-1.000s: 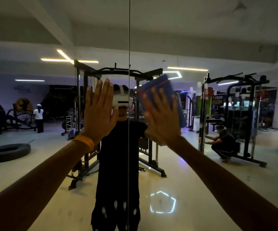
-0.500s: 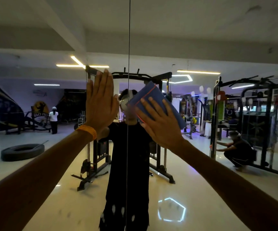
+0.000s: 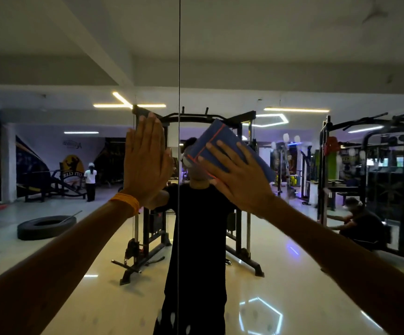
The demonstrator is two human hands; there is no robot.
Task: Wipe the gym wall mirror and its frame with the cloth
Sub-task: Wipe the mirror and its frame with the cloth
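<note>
A large gym wall mirror [image 3: 293, 281] fills the view, split by a thin dark vertical seam [image 3: 179, 56] between two glass panels. The left hand [image 3: 145, 160] lies flat against the glass just left of that seam, fingers straight, close together and pointing up; its grip is wide and holds nothing. A bright orange thread wristband [image 3: 125, 204] circles the left wrist.

The right hand [image 3: 239, 180] is just right of the seam, at about the same height. Its fingers [image 3: 222, 151] are spread and straight, pressing a folded blue cloth with thin red stripes [image 3: 216, 136] flat onto the mirror. The grip is wide, pinning the cloth with palm and fingers, not curled round it. The cloth sits tilted, its upper corner above the fingertips and its right edge showing past the hand.

In the reflection a person in a black top [image 3: 196, 238] stands facing the glass, the head largely hidden behind the cloth and hand. Behind stands a black cable machine [image 3: 238, 238]. A black tyre [image 3: 46, 227] lies on the glossy pale floor at left, and beyond it a person in a white top [image 3: 90, 181] stands facing away. At right, another person [image 3: 363, 228] crouches beside a black rack [image 3: 326, 165].
</note>
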